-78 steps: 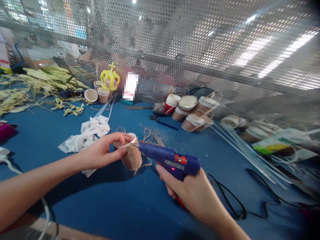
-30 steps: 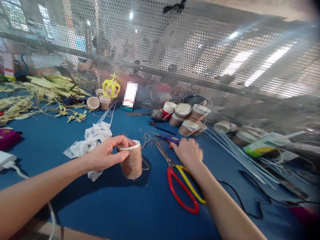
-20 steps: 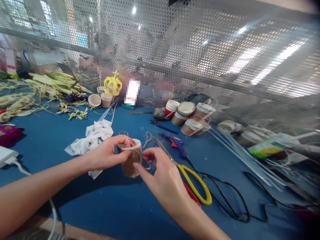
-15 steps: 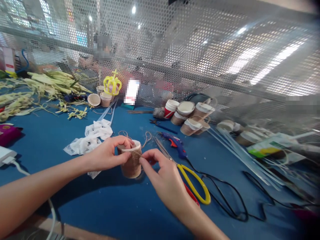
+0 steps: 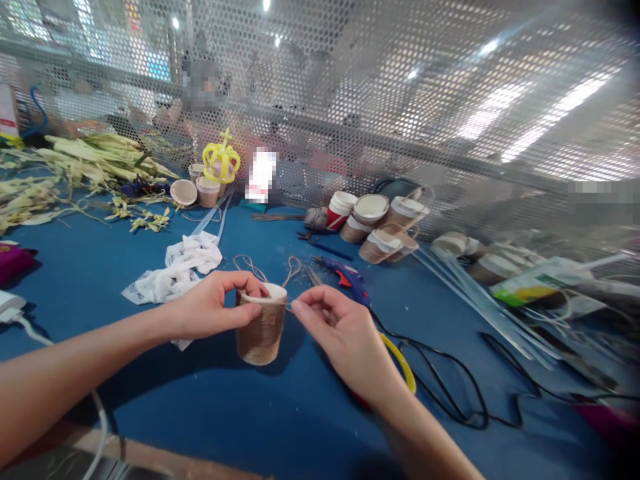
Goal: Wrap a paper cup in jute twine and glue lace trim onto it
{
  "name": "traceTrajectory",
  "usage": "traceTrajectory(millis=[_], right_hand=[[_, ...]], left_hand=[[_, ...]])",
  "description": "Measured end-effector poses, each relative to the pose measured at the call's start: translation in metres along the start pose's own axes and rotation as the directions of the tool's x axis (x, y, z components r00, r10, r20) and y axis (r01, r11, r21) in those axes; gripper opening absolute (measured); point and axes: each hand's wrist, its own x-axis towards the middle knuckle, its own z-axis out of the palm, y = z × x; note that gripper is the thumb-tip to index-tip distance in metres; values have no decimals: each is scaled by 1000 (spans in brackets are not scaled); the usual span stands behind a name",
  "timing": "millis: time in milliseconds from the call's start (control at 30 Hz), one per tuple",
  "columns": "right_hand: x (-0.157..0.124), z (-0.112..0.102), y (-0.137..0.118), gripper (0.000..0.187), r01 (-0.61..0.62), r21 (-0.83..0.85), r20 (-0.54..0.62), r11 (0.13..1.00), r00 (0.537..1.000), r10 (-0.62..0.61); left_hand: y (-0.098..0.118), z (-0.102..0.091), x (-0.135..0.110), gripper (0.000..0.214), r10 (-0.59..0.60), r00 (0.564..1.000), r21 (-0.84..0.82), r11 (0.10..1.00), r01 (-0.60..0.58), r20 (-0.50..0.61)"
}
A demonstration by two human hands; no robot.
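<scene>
1. The cup [image 5: 261, 330] is a small paper cup with brown string wound around its wall to just under the white rim. It stands upright on the blue table [image 5: 210, 413], towards the near edge, between my two hands.
2. My left hand [image 5: 205, 312] is closed on the top of the cup, thumb against the near wall and fingers curled over the far rim. The cup sits at the fingertips, not in the palm.
3. My right hand [image 5: 350, 337] has thumb and forefinger pinched shut just beside the rim, on the cup's right. A thin strand of string [image 5: 289, 307] runs from the pinch to the rim. The other fingers are loosely curled.
4. My judgement on handling:
   - The cup looks light and thin-walled, and would crush if squeezed mid-wall.
   - The rim looks like the stiffest part, so I would hold it there, or lightly across the wrap.
   - The wound string looks rough enough not to slip.
   - The free strand is limp.
5. Surroundings:
   - A blue glue gun [image 5: 347, 277] lies just behind the right hand.
   - A yellow scissors [image 5: 400, 360] handle shows from under the right wrist, with a black cable [image 5: 465, 420] to its right.
   - A crumpled plastic bag [image 5: 180, 263] lies behind the left hand.
   - The other cups [image 5: 380, 230] sit well apart, near the mesh screen [image 5: 400, 100].
</scene>
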Motion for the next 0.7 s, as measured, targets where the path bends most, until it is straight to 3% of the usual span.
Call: traceTrajectory(millis=[433, 700], right_hand=[[-4, -1, -2, 13, -9, -7, 48, 1000, 999, 9], [-4, -3, 1, 13, -19, 158, 125, 987, 992, -1]], left_hand=[[-2, -3, 0, 20, -64, 993, -383, 918, 98, 102], [-1, -4, -2, 24, -68, 984, -521, 841, 146, 166]])
